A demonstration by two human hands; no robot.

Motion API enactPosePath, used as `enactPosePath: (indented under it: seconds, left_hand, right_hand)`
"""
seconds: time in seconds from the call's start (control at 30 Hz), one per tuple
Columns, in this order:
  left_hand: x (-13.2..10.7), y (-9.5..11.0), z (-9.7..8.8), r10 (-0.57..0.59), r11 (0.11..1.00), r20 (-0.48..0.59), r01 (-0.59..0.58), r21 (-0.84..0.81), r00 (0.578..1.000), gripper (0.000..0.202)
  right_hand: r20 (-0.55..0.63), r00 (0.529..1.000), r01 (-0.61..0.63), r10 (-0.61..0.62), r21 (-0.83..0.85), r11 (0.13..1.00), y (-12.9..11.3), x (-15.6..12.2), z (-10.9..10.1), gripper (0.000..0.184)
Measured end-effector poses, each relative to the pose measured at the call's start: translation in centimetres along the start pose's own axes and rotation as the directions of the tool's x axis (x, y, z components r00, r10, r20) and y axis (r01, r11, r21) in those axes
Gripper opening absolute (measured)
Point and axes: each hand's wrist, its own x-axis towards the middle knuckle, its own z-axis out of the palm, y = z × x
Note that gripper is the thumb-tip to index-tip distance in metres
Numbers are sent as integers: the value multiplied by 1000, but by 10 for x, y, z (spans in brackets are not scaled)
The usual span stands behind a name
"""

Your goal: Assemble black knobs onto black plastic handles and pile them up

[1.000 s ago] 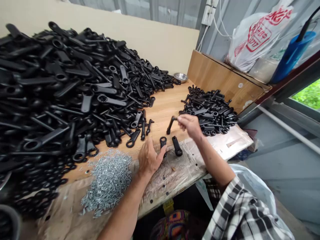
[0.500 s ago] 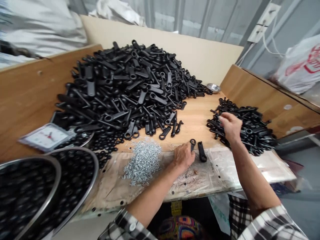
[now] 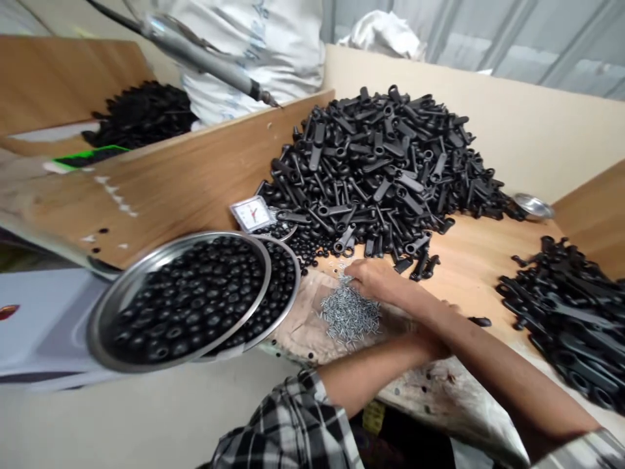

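My right hand (image 3: 374, 279) reaches across my left forearm to the far edge of a heap of small silvery metal pins (image 3: 349, 316). Its fingers are bent together at the pins; what they pinch is too small to make out. My left hand (image 3: 450, 305) rests on the bench beneath the right forearm, which hides most of it, so its fingers and anything in them do not show. Just to its right lies a black plastic crank handle (image 3: 481, 321). Behind both hands rises a large pile of similar black crank handles (image 3: 381, 163).
Two round metal trays, the nearer tray (image 3: 100, 326) overlapping the other, hold black knobs. A small square clock (image 3: 252, 213) stands behind them. A second heap of black handles (image 3: 571, 312) lies right, near a metal bowl (image 3: 534, 206). A power screwdriver (image 3: 209, 62) hangs upper left.
My view has swung left. My right hand has left the right-hand heap and crossed over my left arm to the pins. My left hand has become mostly hidden.
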Motion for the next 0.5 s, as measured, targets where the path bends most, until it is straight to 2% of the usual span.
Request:
enactPosePath:
  seconds: [0.13, 0.2, 0.27, 0.37, 0.5]
  left_hand:
    - [11, -13, -13, 32, 985, -7, -33, -170, 999, 31]
    - [16, -17, -14, 8, 974, -19, -12, -225, 1000, 31]
    - [20, -19, -12, -12, 963, -22, 6, -269, 1000, 22]
    - [24, -15, -9, -16, 947, 1, 16, -322, 1000, 9]
    - [24, -10, -7, -53, 937, -2, 49, -347, 999, 11]
  right_hand:
    - [60, 998, -10, 11, -15, 1000, -28, 47, 8, 21]
    - [69, 994, -83, 83, 6, 997, -37, 66, 15, 23]
    - [63, 985, -164, 163, 16, 986, -43, 81, 23, 25]
    - [39, 977, -213, 212, 22, 977, -47, 97, 32, 30]
    - [34, 974, -224, 222, 55, 973, -44, 105, 36, 27]
